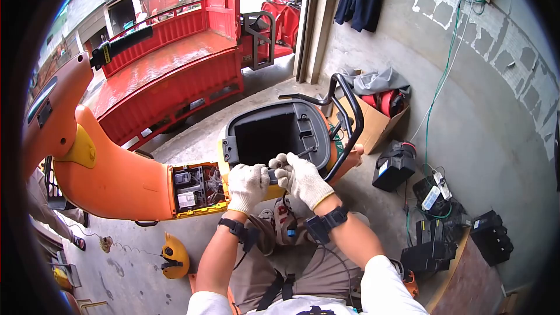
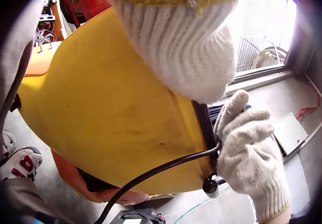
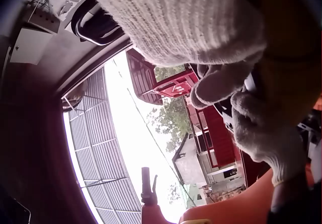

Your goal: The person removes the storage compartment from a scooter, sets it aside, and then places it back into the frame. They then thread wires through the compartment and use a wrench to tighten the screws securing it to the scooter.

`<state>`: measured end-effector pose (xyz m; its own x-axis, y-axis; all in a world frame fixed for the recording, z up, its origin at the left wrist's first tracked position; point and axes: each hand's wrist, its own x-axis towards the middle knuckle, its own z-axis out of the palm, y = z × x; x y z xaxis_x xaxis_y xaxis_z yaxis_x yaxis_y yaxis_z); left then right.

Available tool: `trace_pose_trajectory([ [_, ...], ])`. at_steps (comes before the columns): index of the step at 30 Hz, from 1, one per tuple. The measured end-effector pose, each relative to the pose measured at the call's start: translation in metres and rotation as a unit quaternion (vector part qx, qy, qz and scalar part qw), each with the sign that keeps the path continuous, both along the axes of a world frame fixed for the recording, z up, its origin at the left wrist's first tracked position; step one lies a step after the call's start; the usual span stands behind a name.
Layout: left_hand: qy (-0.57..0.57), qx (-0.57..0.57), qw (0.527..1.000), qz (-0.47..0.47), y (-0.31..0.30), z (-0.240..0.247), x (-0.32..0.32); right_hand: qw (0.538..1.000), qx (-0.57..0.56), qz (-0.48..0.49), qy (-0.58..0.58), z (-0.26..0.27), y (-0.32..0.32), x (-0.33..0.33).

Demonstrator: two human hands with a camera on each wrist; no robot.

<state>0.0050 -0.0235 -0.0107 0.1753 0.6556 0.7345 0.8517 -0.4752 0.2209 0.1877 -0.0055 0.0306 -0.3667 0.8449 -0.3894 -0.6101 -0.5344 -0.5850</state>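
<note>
Both hands wear white knitted gloves and meet at the near rim of the open storage bucket [image 1: 318,134] on an orange and yellow scooter [image 1: 125,184]. My left hand [image 1: 248,186] has its fingers curled close to the rim; I cannot tell what they hold. Beside it, my right hand [image 1: 300,179] bends its fingers and thumb together. A black cable [image 2: 156,168] runs up across the yellow side panel [image 2: 115,103] to the right hand's fingers [image 2: 246,118]. Left of the hands lies an uncovered compartment [image 1: 199,188] with wiring and black electrical parts.
A black grab rail [image 1: 356,118] curves behind the bucket. Several black batteries [image 1: 431,245] and a power strip [image 1: 431,197] lie along the wall at right. A yellow scooter part [image 1: 175,255] is on the floor at left. Beyond stands a red cargo tricycle [image 1: 175,76].
</note>
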Motion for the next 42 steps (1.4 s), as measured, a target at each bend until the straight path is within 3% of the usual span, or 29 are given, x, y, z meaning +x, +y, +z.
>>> trace_pose_trajectory([
  [4, 0.001, 0.004, 1.000, 0.007, 0.001, -0.001, 0.000, 0.986, 0.115, 0.068, -0.097, 0.010, -0.031, 0.025],
  [7, -0.004, 0.016, 1.000, 0.012, 0.001, -0.003, 0.000, 0.934, 0.167, 0.047, -0.313, 0.014, -0.047, 0.061],
  [9, -0.005, 0.015, 1.000, 0.013, 0.002, -0.005, 0.000, 0.935, 0.175, 0.040, -0.305, -0.004, -0.036, 0.099],
  [10, -0.005, 0.010, 1.000, 0.014, 0.003, -0.008, -0.001, 0.915, 0.204, 0.019, -0.349, -0.004, -0.031, 0.109],
  [11, -0.005, 0.006, 1.000, 0.017, 0.004, -0.010, -0.001, 0.841, 0.233, 0.006, -0.488, -0.016, -0.020, 0.125],
  [13, -0.011, 0.010, 1.000, 0.013, 0.005, -0.011, -0.001, 0.802, 0.262, 0.027, -0.536, -0.021, -0.007, 0.141],
  [14, -0.013, 0.013, 1.000, 0.012, 0.005, -0.011, -0.001, 0.733, 0.318, 0.035, -0.600, -0.017, -0.006, 0.147],
  [18, -0.008, 0.008, 1.000, 0.016, 0.002, -0.005, 0.000, 0.653, 0.261, 0.135, -0.698, 0.035, -0.002, 0.140],
  [21, -0.014, -0.004, 1.000, 0.000, 0.001, -0.004, -0.002, 0.613, 0.339, 0.189, -0.688, 0.023, 0.027, 0.161],
  [24, -0.008, -0.026, 0.999, 0.022, -0.001, 0.000, 0.001, 0.632, 0.202, 0.175, -0.728, 0.042, 0.027, 0.156],
  [25, 0.000, 0.005, 1.000, 0.030, 0.003, -0.006, 0.000, 0.678, 0.163, 0.163, -0.699, 0.054, 0.023, 0.150],
  [27, 0.000, -0.030, 0.999, 0.025, 0.001, -0.003, -0.002, 0.663, 0.173, 0.169, -0.709, 0.062, 0.025, 0.145],
  [29, -0.012, -0.047, 0.999, 0.019, 0.000, -0.002, -0.004, 0.733, 0.157, 0.114, -0.652, 0.046, 0.032, 0.152],
  [30, -0.031, -0.010, 0.999, 0.016, -0.001, 0.002, -0.002, 0.740, 0.144, 0.112, -0.647, 0.044, 0.033, 0.156],
  [32, -0.034, 0.004, 0.999, 0.010, 0.000, 0.000, -0.002, 0.716, 0.140, 0.074, -0.680, 0.054, 0.022, 0.149],
  [35, -0.020, -0.026, 0.999, 0.006, 0.001, -0.004, -0.004, 0.741, 0.141, 0.069, -0.653, 0.045, 0.011, 0.145],
  [39, -0.033, -0.009, 0.999, 0.004, 0.001, -0.006, -0.005, 0.822, 0.131, 0.111, -0.543, 0.036, -0.020, 0.126],
  [41, -0.030, -0.014, 0.999, -0.003, 0.002, -0.006, -0.004, 0.879, 0.167, 0.122, -0.430, 0.018, -0.036, 0.103],
  [42, -0.039, -0.019, 0.999, 0.013, 0.000, -0.004, -0.002, 0.910, 0.092, 0.086, -0.395, 0.017, -0.040, 0.079],
])
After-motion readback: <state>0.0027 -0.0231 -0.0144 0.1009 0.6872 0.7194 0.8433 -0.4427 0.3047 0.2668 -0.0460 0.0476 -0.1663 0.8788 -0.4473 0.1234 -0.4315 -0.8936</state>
